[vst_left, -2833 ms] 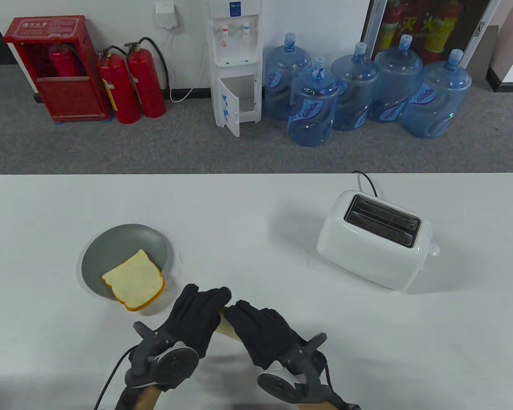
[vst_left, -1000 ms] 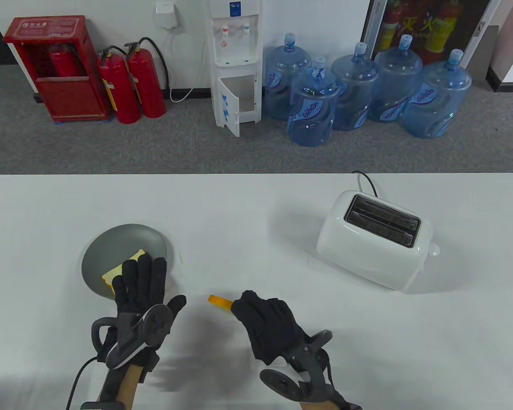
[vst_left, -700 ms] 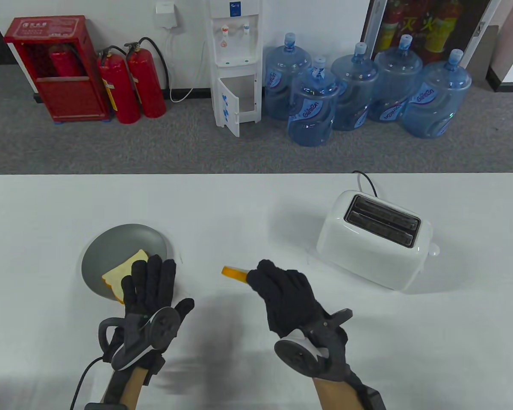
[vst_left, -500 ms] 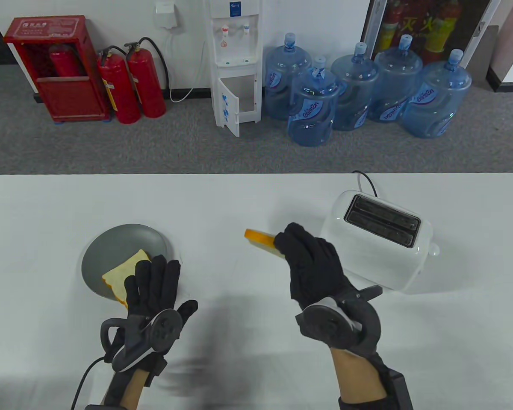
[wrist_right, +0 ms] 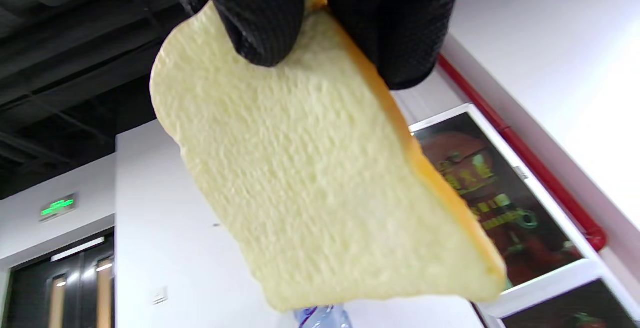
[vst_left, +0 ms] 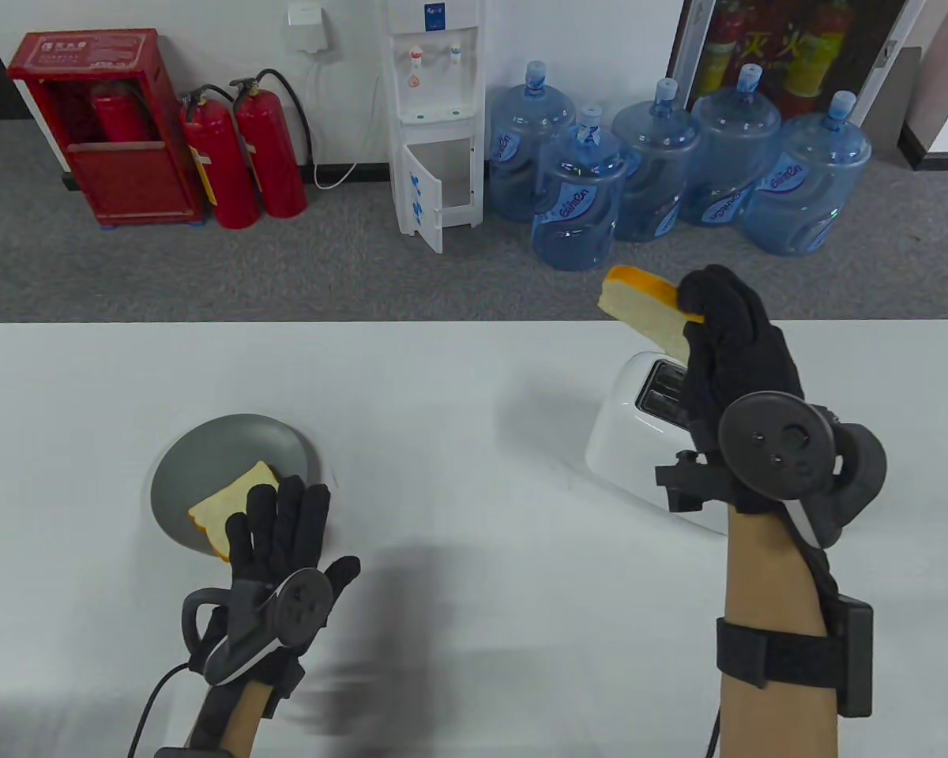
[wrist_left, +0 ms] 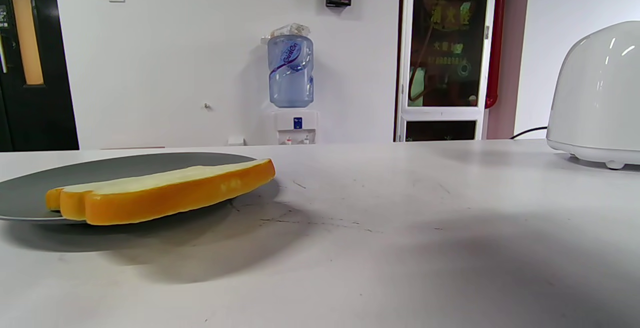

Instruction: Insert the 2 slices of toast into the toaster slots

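From the table view: white table (vst_left: 458,379) spanning the frame, grey carpet beyond its far edge, with red fire extinguishers (vst_left: 241,154), a water dispenser (vst_left: 434,118) and blue water jugs (vst_left: 663,174) lined along the wall. White toaster (vst_left: 628,426) toward the table's right; well left of it, a grey plate (vst_left: 205,458) bearing one slice of toast (vst_left: 225,505). Left hand (vst_left: 280,545) flat with fingers straight, at the plate's near edge, over that slice. Right hand (vst_left: 731,355) raised above the toaster, gripping a second slice (vst_left: 644,304) upright, crust uppermost. Broad bare tabletop between plate and toaster. From the left wrist view: slice lying flat, overhanging the plate rim, toaster far right, scuffed white surface between. From the right wrist view: gloved fingertips (wrist_right: 260,18) pinching the second slice at its top, wall and ceiling behind.
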